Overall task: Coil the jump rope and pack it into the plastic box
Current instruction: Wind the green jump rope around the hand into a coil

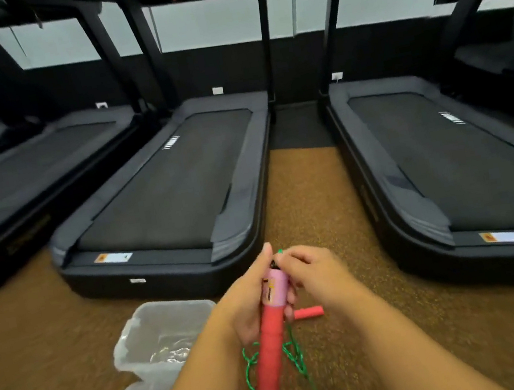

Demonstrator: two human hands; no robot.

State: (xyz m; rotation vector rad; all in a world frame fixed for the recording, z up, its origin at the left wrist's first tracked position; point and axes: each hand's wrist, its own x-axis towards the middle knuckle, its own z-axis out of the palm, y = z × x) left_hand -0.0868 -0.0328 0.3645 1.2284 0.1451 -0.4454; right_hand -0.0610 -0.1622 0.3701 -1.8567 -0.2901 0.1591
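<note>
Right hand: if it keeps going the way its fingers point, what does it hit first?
The right hand points left; it would first meet the pink-topped red jump rope handle held in the left hand, practically touching already, though depth is unclear.

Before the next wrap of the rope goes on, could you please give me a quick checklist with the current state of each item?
1. Left hand grips the pink handle: ok.
2. Right hand pinches the green rope at the handle top: ok.
3. Second handle secured: not ok, loose.
4. Rope free of knots: cannot tell.
5. Plastic box open, nearby: ok.
6. Rope coiled: not ok, hanging slack.
</note>
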